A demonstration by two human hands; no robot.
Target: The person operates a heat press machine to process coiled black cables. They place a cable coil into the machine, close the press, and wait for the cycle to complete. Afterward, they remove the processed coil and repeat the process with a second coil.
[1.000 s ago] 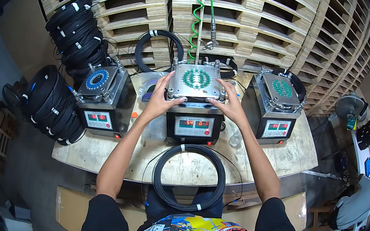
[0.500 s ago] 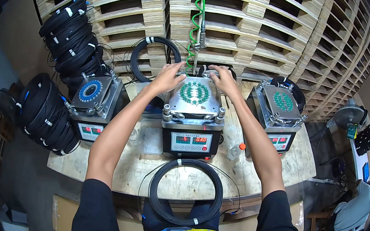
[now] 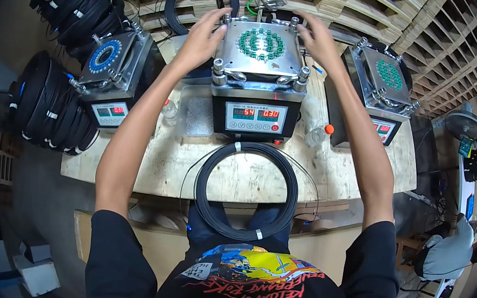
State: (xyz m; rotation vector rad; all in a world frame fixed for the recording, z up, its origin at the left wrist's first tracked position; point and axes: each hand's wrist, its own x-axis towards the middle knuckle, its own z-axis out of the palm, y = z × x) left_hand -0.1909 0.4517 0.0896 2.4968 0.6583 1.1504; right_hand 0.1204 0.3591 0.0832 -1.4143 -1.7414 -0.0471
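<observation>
The middle machine (image 3: 259,95) has a square steel plate (image 3: 240,66) on top, set with rings of green connectors (image 3: 261,44). Clamp posts stand at its corners, and its front panel carries a lit red display. My left hand (image 3: 204,36) is at the plate's rear left corner post, fingers stretched and apart, with nothing seen in it. By the rear right corner, my right hand (image 3: 321,43) is also open, its fingers beside the post. Whether either hand touches a post I cannot tell. A black cable coil (image 3: 204,186) rests partly over my lap at the table's front edge.
Similar machines flank it: one with blue connectors (image 3: 106,56) at left, one with green connectors (image 3: 389,75) at right. An orange-capped bottle (image 3: 316,136) and a clear tray (image 3: 199,114) sit nearby. Stacked cable coils (image 3: 47,105) stand left. A person (image 3: 449,252) sits far right.
My hands have moved apart, from behind the plate out to its rear corners, uncovering the rear posts. The middle display's reading has changed. The whole scene sits higher in view.
</observation>
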